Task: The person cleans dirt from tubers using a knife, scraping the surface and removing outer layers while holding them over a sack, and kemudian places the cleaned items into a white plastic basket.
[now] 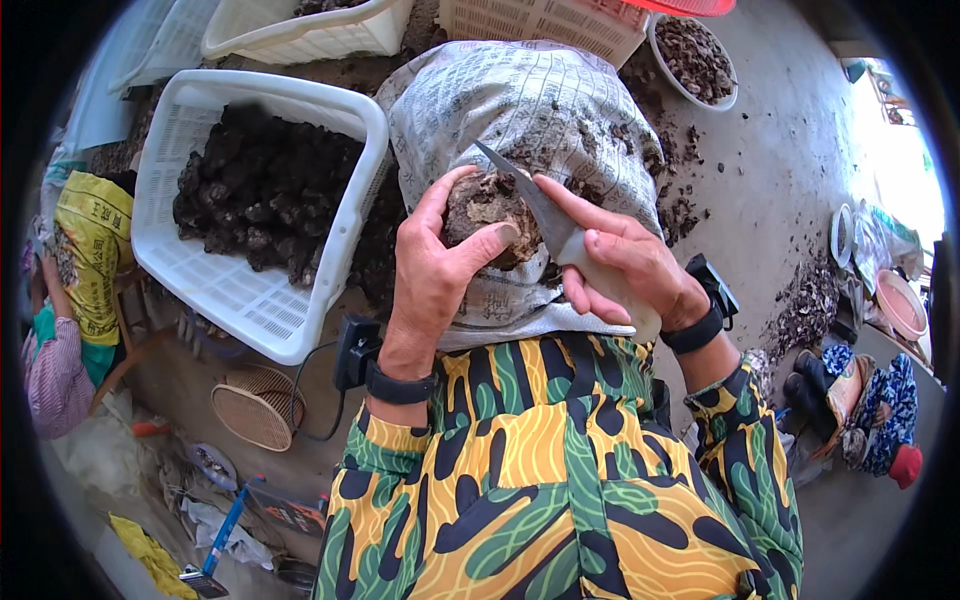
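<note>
A rough brown tuber-like lump (pixel 487 214), partly pale where its skin is cut or broken, sits in my left hand (pixel 435 259). The left thumb presses on its near side, fingers wrapping the far left. My right hand (pixel 634 251) grips the pale handle of a knife (pixel 538 206), the index finger lying along the blade. That grey pointed blade slants up and left, across the lump's right side; whether it is cutting in is unclear. Beneath both hands, a white woven sack (pixel 517 82) with printed writing covers my lap, strewn with dark crumbs.
On my left, a white plastic basket (pixel 259 81) holds several dark lumps (pixel 262 199). Farther off are another crate (pixel 315 37) and a bowl of scraps (pixel 694 64). A wicker basket (pixel 255 409) stands lower left. People sit at far left (pixel 60 375) and far right (pixel 892 412).
</note>
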A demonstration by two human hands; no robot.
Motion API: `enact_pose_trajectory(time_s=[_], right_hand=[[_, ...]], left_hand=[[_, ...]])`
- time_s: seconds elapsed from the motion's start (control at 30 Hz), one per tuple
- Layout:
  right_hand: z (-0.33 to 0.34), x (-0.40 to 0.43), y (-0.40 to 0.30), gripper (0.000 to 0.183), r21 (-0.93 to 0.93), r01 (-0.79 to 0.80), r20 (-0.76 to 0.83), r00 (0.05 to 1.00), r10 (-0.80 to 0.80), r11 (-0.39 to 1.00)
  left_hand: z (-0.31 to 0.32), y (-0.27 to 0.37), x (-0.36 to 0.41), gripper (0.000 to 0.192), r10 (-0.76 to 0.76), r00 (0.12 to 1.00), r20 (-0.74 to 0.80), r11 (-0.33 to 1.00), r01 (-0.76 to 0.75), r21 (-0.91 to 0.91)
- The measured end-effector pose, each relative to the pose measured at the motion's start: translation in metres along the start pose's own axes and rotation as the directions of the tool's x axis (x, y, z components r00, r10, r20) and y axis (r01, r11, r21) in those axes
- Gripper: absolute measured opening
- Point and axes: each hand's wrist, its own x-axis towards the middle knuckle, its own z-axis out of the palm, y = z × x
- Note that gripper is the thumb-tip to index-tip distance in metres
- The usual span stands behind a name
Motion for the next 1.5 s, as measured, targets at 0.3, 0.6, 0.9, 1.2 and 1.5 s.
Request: enact_pose_trajectory(time_s=[0.3,0.6,0.9,1.2,1.5], right_hand=[[0.003,0.005,-0.006,0.07,-0.115,-0.005,-0.005,1.0,0.004,0.993],[0.007,-0.004,0.001,0.063,-0.14,-0.025,-0.026,0.999,0.021,0.99],[0.025,0.001,-0.006,0.059,-0.485,-0.023,-0.18,0.981,-0.075,0.874],[0.012,-0.043,0.029,0.067,-0.998,0.06,0.063,0.884,-0.464,-0.021],[0.017,-0.05,0.023,0.065,-1.0,-0.017,-0.009,0.903,-0.429,-0.016]], left_hand=[[0.002,0.001,-0.002,0.057,-0.013,1.0,-0.009,0.999,0.012,-0.05],[-0.003,0.002,0.0,0.056,0.021,1.0,-0.001,0.999,-0.021,0.041],[0.005,-0.006,0.001,0.052,0.075,0.997,-0.006,0.994,-0.074,0.081],[0.001,0.003,-0.003,0.061,0.074,0.995,0.067,0.992,-0.081,0.095],[0.002,-0.001,-0.003,0.065,0.064,0.997,0.039,0.99,-0.068,0.121]])
